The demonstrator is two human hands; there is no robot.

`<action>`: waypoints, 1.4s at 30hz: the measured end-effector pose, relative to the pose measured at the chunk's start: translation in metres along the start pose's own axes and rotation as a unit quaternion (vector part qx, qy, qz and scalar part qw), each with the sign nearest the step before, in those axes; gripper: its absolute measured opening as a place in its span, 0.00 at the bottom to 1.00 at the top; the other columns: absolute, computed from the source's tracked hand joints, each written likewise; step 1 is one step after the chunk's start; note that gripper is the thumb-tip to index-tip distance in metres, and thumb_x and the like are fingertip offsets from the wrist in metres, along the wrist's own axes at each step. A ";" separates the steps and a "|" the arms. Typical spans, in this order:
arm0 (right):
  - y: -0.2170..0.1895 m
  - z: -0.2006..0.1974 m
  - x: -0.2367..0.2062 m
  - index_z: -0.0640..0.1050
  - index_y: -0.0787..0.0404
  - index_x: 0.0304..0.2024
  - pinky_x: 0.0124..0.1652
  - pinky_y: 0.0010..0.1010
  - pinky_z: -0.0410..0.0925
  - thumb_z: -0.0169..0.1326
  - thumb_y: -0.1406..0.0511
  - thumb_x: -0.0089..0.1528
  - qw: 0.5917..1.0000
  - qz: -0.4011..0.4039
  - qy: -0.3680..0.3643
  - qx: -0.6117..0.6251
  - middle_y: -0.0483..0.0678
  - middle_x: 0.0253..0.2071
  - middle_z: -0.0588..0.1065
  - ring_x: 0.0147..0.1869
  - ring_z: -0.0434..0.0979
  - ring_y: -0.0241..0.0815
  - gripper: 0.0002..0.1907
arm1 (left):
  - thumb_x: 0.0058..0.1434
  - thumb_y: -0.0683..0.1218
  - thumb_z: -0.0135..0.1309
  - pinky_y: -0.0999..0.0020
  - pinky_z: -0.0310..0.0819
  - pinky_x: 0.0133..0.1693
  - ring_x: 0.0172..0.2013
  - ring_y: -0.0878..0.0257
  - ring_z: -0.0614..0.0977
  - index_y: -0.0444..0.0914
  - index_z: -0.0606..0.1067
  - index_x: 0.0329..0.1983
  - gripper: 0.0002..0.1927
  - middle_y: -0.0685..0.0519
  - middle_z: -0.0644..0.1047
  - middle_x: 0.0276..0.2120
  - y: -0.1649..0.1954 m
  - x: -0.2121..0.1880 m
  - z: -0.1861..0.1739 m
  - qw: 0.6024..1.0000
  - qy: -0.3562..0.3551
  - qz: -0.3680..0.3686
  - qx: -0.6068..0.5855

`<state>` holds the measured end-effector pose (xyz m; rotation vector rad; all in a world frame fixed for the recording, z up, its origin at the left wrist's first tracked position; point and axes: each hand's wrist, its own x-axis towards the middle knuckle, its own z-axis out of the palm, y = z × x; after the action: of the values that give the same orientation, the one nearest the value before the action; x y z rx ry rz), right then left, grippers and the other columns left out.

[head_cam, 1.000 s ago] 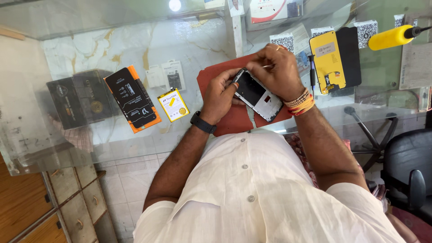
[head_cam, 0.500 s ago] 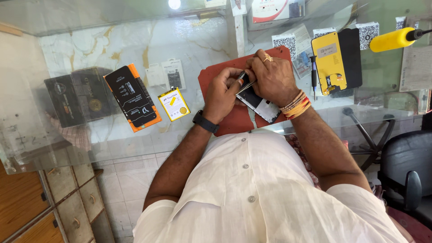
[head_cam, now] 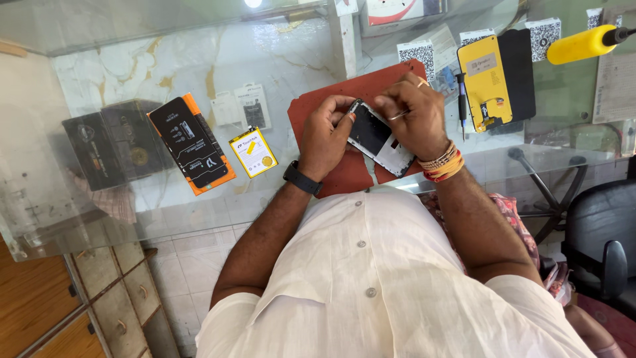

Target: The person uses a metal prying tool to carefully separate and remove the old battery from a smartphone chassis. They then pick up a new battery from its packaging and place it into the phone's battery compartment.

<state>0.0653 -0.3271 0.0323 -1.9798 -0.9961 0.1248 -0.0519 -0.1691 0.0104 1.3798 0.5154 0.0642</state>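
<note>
Both hands meet over an opened phone (head_cam: 376, 138) on a red mat (head_cam: 344, 99): left hand (head_cam: 326, 136) grips its edge, right hand (head_cam: 412, 114) pinches thin tweezers (head_cam: 398, 115) above it. Nearby on the glass counter (head_cam: 132, 59) lie a yellow card (head_cam: 253, 152) and a black-and-orange box (head_cam: 191, 146)
</note>
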 end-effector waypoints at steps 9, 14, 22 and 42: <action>-0.018 0.001 0.018 0.81 0.59 0.38 0.31 0.36 0.69 0.64 0.68 0.63 0.983 -0.093 -0.039 -0.151 0.46 0.34 0.75 0.33 0.79 0.46 0.04 | 0.68 0.37 0.49 0.71 0.84 0.30 0.31 0.71 0.83 0.32 0.73 0.59 0.16 0.52 0.83 0.33 -0.003 0.003 0.004 1.000 -0.009 -0.011 -0.027; -0.028 0.006 0.024 0.78 0.59 0.34 0.26 0.36 0.67 0.61 0.64 0.64 0.947 -0.108 -0.079 -0.291 0.46 0.32 0.72 0.27 0.75 0.45 0.07 | 0.69 0.36 0.51 0.73 0.79 0.30 0.31 0.72 0.81 0.34 0.74 0.60 0.16 0.52 0.82 0.32 -0.002 0.000 -0.002 1.000 -0.008 0.020 0.019; -0.032 0.022 0.019 0.75 0.60 0.36 0.28 0.35 0.67 0.60 0.64 0.65 0.946 -0.098 -0.053 -0.304 0.48 0.35 0.72 0.28 0.75 0.44 0.08 | 0.68 0.35 0.52 0.73 0.78 0.40 0.39 0.70 0.84 0.33 0.76 0.59 0.16 0.49 0.85 0.39 0.000 -0.004 -0.014 0.996 -0.003 0.073 0.042; 0.017 0.007 -0.022 0.70 0.65 0.43 0.33 0.37 0.67 0.55 0.71 0.67 0.998 0.041 -0.012 -0.038 0.51 0.37 0.70 0.33 0.73 0.46 0.07 | 0.68 0.38 0.50 0.75 0.79 0.37 0.36 0.71 0.85 0.30 0.76 0.58 0.16 0.47 0.85 0.38 -0.012 0.010 -0.003 0.999 0.003 0.025 0.034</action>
<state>0.0572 -0.3421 0.0093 -2.0944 -0.9489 0.1582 -0.0475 -0.1656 -0.0046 1.4595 0.4912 0.0929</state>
